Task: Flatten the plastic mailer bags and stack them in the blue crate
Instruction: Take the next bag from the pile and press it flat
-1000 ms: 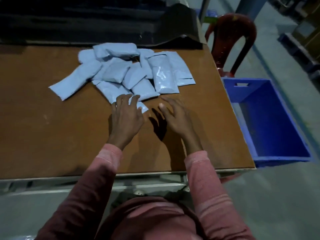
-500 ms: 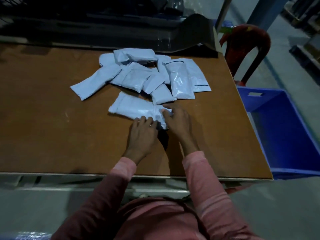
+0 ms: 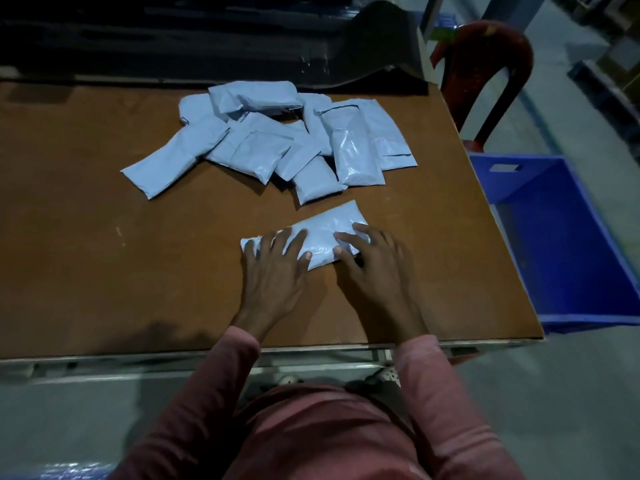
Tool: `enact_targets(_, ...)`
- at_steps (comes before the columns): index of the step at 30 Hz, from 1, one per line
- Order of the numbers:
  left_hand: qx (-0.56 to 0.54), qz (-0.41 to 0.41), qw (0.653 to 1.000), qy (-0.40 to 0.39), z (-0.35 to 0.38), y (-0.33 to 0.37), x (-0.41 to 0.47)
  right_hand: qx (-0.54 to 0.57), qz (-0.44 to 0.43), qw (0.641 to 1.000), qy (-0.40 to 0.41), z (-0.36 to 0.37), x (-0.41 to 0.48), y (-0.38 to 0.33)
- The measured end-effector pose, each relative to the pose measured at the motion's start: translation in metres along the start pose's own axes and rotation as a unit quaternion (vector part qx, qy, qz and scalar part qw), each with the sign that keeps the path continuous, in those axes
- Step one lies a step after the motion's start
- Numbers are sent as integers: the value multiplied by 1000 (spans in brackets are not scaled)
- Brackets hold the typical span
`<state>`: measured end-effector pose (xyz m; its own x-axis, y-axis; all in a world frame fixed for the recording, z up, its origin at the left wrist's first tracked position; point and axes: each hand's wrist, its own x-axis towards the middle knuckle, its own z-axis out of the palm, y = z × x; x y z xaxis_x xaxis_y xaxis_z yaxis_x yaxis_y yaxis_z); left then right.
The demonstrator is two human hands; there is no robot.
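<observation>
A brown tabletop [image 3: 104, 265] fills most of the view, and its near edge is met by the person's pink sleeves [image 3: 221, 375]. Open surface is seen along the whole left half and between the hands and the near edge. A narrower strip is left toward the right edge. A blue crate [image 3: 540, 183] is set on the floor just beside the right edge, below tabletop level, with its inside bare. Dark sheeting [image 3: 207, 46] is laid along the far edge. A red chair [image 3: 485, 64] is placed past the far right corner, behind the crate.

A pile [image 3: 277, 143] of pale blue mailers is heaped near the middle of the far edge, with the bags overlapped at mixed angles. One mailer [image 3: 322, 233] is laid apart from it, toward the near edge and slightly right of centre, tilted with its right end farther away.

The left hand [image 3: 273, 268] is pressed flat on the mailer's left end, fingers spread. The right hand [image 3: 374, 268] is pressed on its right end, fingers likewise extended. The hands are kept apart, and the bag's middle is exposed between them.
</observation>
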<state>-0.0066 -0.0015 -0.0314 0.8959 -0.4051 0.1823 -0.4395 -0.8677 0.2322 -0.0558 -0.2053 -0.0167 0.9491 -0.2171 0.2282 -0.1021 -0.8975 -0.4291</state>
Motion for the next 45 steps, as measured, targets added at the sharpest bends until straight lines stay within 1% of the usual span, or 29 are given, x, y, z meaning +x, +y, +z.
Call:
enact_targets(2, -20, 63, 998, -18, 3, 8, 12, -16, 33, 999, 28, -8, -10, 10)
enact_targets(4, -24, 106, 993, -33, 7, 17, 26, -37, 72, 995, 49, -15, -15, 18)
enact_targets(5, -15, 114, 993, -35, 8, 22, 31, -51, 86, 993, 58, -17, -16, 20)
enact_targets(7, -1, 102, 995, -17, 8, 32, 36, -66, 103, 989, 78, -21, -19, 22)
enact_targets(10, -13, 80, 996, 23, 1, 46, 29, -25, 102, 989, 106, -23, -15, 14)
enact_targets(12, -15, 66, 998, 17, 2, 47, 24, 4, 67, 994, 84, -19, -8, 7)
enact_targets(14, -29, 54, 998, -11, 8, 42, 22, -9, 34, 999, 19, -13, -1, 4)
enact_targets(16, -49, 64, 996, -38, 14, 36, 21, -37, 37, 998, -39, -11, -2, 5)
enact_targets(17, -59, 78, 994, -44, 15, 32, 21, -45, 49, 997, -48, -11, -6, 5)
enact_targets(20, -81, 115, 989, -43, 12, 29, 22, -51, 80, 995, -34, -17, -16, 8)
enact_targets(24, -62, 105, 993, -3, 6, 40, 24, -36, 89, 995, 6, -17, -13, 6)
enact_targets(26, -41, 108, 993, 1, 6, 43, 30, -29, 85, 996, 19, -14, -7, 4)
enact_targets(29, -19, 97, 995, -18, 14, 41, 37, -27, 77, 997, 7, -3, 3, 3)
enact_targets(31, -13, 83, 996, -24, 24, 40, 33, -63, 74, 995, 1, 8, 1, 5)
enact_targets(33, -4, 85, 996, -22, 30, 38, 28, -110, 70, 991, 16, 17, -7, 7)
enact_targets(35, -3, 88, 996, -24, 31, 38, 26, -133, 65, 989, 28, 21, -11, 8)
enact_targets(45, 17, 72, 997, -34, 40, 39, 27, -157, 72, 985, -3, 29, -9, 12)
